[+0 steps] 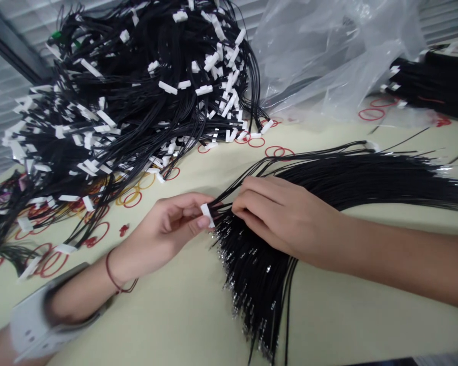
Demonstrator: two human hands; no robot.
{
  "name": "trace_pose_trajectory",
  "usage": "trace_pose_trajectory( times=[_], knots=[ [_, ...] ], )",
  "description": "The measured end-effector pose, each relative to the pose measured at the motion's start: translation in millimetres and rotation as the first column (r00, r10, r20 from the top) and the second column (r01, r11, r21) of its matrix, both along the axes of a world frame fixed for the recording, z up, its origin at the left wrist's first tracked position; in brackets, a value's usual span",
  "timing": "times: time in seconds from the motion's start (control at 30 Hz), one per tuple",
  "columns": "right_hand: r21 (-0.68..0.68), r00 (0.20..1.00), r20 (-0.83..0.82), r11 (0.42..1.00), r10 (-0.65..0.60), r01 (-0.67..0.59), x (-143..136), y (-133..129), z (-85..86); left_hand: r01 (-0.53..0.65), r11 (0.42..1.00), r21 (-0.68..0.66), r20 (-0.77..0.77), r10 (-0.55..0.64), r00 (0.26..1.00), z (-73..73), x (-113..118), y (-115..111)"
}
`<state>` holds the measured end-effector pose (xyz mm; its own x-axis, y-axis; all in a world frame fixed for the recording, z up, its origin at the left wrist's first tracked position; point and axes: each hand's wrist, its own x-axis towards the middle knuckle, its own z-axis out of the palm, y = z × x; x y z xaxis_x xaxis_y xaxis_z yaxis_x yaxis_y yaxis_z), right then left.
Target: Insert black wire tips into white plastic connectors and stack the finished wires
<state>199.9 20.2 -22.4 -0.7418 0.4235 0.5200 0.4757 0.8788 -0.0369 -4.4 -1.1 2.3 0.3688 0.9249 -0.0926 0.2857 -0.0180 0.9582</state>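
Between the thumb and fingers of my left hand [171, 223] is a small white connector [207, 215], with several black wires running out of it to the right. My right hand [286, 218] is closed just right of the connector, its fingertips pinched at the wires. Under my right hand lies a thick bundle of black wires [259, 274], whose silvery metal tips fan out toward the front. The bundle bends away to the right, where its other ends also look silvery. What sits inside the right fingertips is too small to make out fully.
A big heap of black cables [148, 91] with white connectors fills the back left. Red and yellow rubber bands [133, 195] lie scattered along it. A clear plastic bag [328, 56] stands behind, and another black cable bundle [435, 84] lies at the back right.
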Motion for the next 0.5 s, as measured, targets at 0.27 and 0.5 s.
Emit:
trace_pose_trajectory(
  times=[0.27, 0.5],
  knots=[
    [0.019, 0.999, -0.038, 1.0, -0.018, 0.019, -4, -5, 8.9, -0.008, 1.0, 0.018, -0.017, 0.009, 1.0, 1.9, 1, -2],
    [-0.166, 0.969, 0.066, 0.96, 0.239, -0.225, 4, -5, 19.4, 0.008, 1.0, -0.03, 0.064, -0.006, 0.998, 3.0, 0, 2]
  ],
)
